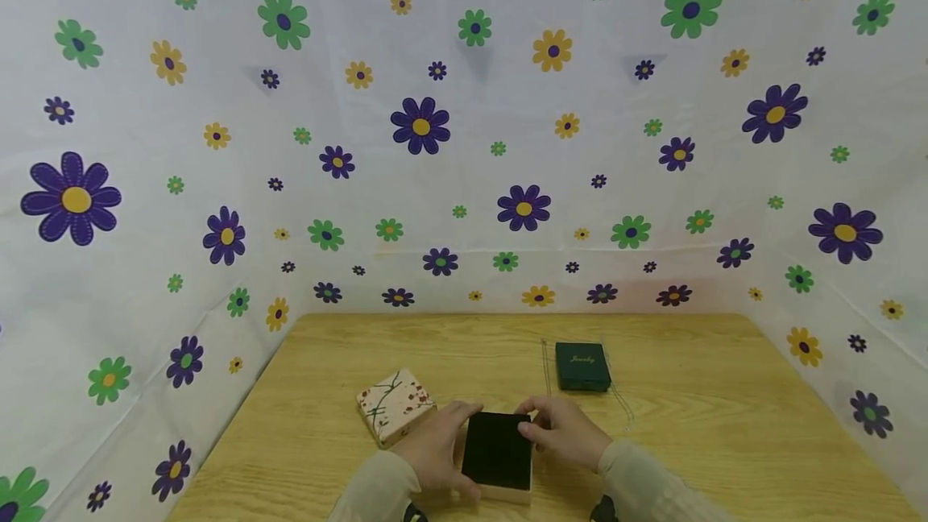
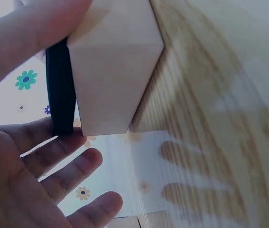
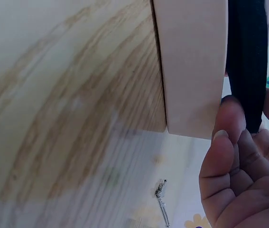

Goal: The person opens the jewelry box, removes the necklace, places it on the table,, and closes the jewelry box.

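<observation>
A black jewelry-box pad (image 1: 497, 450) lies over the top of an open pale box (image 1: 506, 495), raised a little above its rim. My left hand (image 1: 435, 445) spans the pad's left side, thumb by the near corner, fingertips at the far one. In the left wrist view, fingertips (image 2: 75, 137) touch the pad's end while the other fingers spread. My right hand (image 1: 565, 431) pinches the pad's far right corner. Its thumb and fingers (image 3: 219, 152) sit on either side of the pad in the right wrist view. The box's inside is hidden.
A floral-patterned box lid (image 1: 395, 405) lies left of my left hand. A dark green jewelry box (image 1: 583, 366) stands farther back on the right, with thin silver chains (image 1: 621, 401) beside it. The wooden table (image 1: 326, 345) meets a flower-printed cloth (image 1: 464, 184) behind.
</observation>
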`<state>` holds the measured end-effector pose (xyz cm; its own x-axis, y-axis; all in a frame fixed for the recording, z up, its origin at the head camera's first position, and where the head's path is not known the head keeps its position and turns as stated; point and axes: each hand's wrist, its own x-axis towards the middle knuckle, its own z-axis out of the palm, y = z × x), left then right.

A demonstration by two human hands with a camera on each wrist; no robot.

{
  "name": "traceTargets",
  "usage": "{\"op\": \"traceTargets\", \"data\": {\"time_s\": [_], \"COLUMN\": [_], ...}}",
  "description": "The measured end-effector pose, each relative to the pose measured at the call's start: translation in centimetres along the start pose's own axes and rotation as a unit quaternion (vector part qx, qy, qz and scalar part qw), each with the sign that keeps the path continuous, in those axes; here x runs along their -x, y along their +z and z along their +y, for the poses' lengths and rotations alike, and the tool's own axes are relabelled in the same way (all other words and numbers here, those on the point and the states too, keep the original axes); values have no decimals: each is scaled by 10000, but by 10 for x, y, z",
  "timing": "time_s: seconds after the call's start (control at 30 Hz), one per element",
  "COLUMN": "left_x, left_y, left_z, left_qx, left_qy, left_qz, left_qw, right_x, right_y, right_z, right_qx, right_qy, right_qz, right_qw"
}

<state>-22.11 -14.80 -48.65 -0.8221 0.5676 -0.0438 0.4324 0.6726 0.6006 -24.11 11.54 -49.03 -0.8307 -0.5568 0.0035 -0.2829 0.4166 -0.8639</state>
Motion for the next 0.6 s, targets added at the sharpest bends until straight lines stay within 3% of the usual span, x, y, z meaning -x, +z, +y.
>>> {"op": "traceTargets", "data": {"time_s": [0.23,0.6], "left_x": [-1,-4], "left_y": [1,5], "left_z": [0,-5], "left_qx": [-172,-327], "left_qy": [61,59], "left_qz": [14,-84], "left_qw": [9998,9994], "right_x": [8,21], "right_y": [-1,1], "right_z": [-6,-4], "right_qx": [663,1269], "right_qy": [-17,-235], "right_qz": [71,-669], "right_qw": [9978,9894]}}
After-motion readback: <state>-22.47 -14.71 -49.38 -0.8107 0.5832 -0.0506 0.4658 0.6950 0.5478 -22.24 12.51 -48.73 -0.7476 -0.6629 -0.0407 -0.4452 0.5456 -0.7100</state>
